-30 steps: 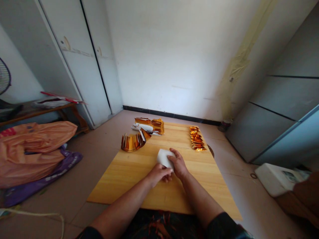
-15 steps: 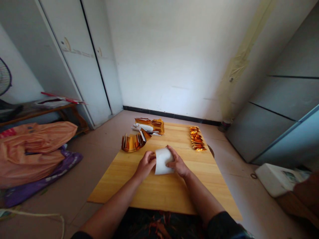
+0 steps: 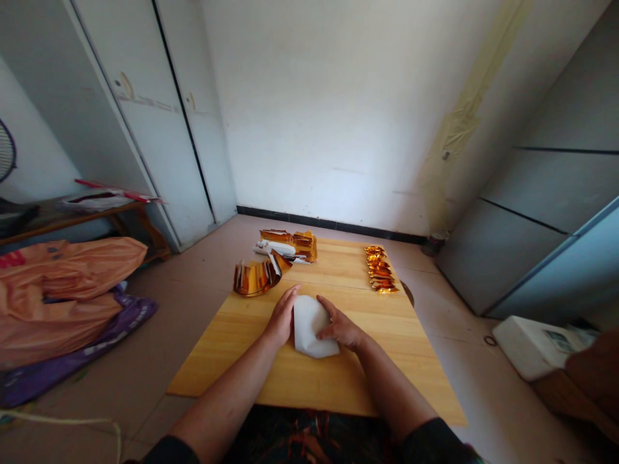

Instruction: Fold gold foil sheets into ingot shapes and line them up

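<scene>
A white paper sheet (image 3: 309,325), bent and curving, is held between my hands over the near middle of the wooden table. My left hand (image 3: 282,320) lies along its left edge with the fingers fairly straight and pointing away from me. On the right side, my right hand (image 3: 338,327) grips the sheet, its thumb on the near face and its fingers at the upper right edge. Beyond my left hand stands a curved row of orange-gold foil pieces (image 3: 256,277) mixed with white ones. What lies behind the sheet is hidden.
Farther back on the wooden table (image 3: 387,361) lies another stack of gold foil (image 3: 305,245) with a white bundle (image 3: 275,248) in front. Several folded shiny gold pieces (image 3: 380,269) line the right edge. A white box (image 3: 527,348) stands on the floor at right.
The white sheet has tilted and come slightly nearer, its shape now rounder at the top. My left hand has straightened from a pinch at its edge to lie alongside it.
</scene>
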